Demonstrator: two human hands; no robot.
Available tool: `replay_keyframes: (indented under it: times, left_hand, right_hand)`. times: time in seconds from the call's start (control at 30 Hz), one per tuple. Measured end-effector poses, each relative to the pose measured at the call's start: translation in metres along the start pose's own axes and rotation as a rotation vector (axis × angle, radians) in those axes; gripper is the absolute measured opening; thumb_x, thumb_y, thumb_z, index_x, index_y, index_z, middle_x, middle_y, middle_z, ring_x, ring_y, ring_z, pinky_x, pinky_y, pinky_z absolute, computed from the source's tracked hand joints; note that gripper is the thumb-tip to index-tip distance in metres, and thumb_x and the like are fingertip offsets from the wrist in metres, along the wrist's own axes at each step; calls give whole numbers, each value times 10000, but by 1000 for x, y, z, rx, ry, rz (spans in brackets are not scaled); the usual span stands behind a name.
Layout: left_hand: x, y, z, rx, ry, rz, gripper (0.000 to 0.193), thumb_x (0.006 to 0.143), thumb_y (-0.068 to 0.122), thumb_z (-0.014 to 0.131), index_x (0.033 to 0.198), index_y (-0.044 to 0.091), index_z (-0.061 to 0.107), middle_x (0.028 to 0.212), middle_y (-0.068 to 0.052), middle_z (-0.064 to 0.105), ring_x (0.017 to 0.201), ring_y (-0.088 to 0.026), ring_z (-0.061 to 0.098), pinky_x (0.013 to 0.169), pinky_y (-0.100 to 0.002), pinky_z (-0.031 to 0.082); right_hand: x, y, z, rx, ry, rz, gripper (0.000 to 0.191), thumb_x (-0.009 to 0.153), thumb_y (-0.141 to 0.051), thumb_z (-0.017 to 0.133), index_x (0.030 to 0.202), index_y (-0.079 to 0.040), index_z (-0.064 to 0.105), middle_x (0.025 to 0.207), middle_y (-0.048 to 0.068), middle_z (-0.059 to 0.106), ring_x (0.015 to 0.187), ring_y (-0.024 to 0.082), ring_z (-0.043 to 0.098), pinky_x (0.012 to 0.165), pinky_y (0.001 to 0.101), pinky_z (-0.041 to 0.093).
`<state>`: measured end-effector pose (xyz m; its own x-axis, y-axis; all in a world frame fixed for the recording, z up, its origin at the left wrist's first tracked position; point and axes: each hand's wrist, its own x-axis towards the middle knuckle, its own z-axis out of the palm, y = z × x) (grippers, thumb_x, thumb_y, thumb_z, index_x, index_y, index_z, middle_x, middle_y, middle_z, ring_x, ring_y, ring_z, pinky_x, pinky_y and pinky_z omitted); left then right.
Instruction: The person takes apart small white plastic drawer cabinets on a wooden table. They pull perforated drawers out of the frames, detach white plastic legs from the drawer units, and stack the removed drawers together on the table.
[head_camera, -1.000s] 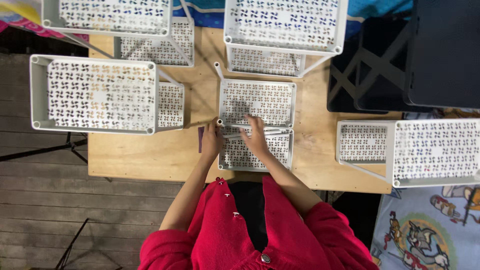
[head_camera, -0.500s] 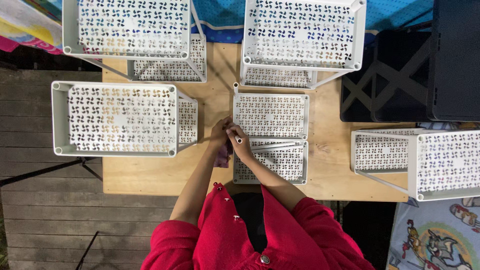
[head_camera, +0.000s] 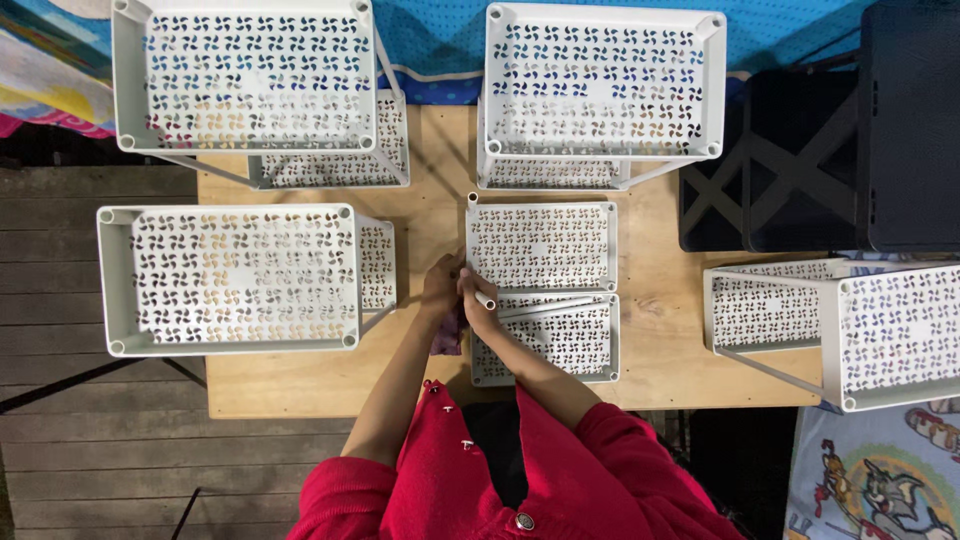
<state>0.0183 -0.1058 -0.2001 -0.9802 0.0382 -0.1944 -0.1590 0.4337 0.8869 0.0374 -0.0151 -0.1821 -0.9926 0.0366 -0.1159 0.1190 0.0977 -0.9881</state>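
- At the far left, an assembled white shelf rack (head_camera: 245, 75) is seen standing on the wooden table (head_camera: 300, 385), its perforated top tray turned up to the camera.
- Nearer, at the left, a second finished white rack (head_camera: 230, 280) is parked; it seems to have been set aside so the middle of the table is kept for the work.
- At the centre, the left hand (head_camera: 440, 290) is curled against the left edge of the upper perforated tray (head_camera: 540, 245), apparently to steady it; whether anything is gripped inside it cannot be told.
- A small purple item (head_camera: 447, 338) is glimpsed just under that hand; its kind cannot be made out.
- Touching it, the right hand (head_camera: 473, 298) is closed around the end of a white tube (head_camera: 486, 301), held at the tray's near left corner, presumably where a leg socket sits.
- Loose white poles (head_camera: 550, 307) are laid across the seam between the upper tray and the lower tray (head_camera: 550, 345), kept within easy reach.
- Far centre, a third white rack (head_camera: 605, 80) is seen upright.
- At the right, a dark rack (head_camera: 850, 130) is stood far back, and a white rack on its side (head_camera: 850, 330) overhangs the table edge.
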Motion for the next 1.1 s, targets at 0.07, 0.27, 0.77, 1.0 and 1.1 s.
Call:
replay_keyframes:
  times: [0.07,0.27,0.77,1.0,1.1]
  left_hand:
    - [2,-7,2,13,-4,-10,517,914,111,607,1425,195,608,910,-132,639,801,-317,655,755,-396,532]
    - [0,-18,4,-15,-12,-10,556,869,93,609,1420,167,606,885,-137,614,794,-332,633,735,-410,507]
    - [9,-16,16,74,135,-50,491,878,152,712,1352,103,596,1067,-158,663,953,-343,691,821,-425,559]
    - [30,-5,8,-18,200,60,772,840,94,671,1553,76,376,1113,-172,588,868,-317,664,731,-418,569]
    - [44,6,4,5,215,68,701,878,120,675,1524,84,406,1055,-143,603,813,-300,681,680,-426,570]
  right_hand:
    - [2,2,0,-26,-10,-10,551,1074,-441,526,710,-29,548,608,12,495,600,99,457,595,313,396]
    - [2,6,-1,-57,-39,-4,586,1070,-492,518,717,-26,550,609,17,497,588,106,459,591,320,399]
    - [45,4,-20,-177,25,-105,113,1058,-115,558,1096,-22,611,847,89,601,758,163,569,696,315,473]
    - [83,-6,-15,-356,9,-373,401,1014,-93,613,1398,-25,518,1267,207,552,1193,342,551,1018,396,461]
    - [91,-3,-10,-385,-10,-376,353,1036,-104,628,1367,-22,537,1296,207,582,1232,359,554,1032,396,451]
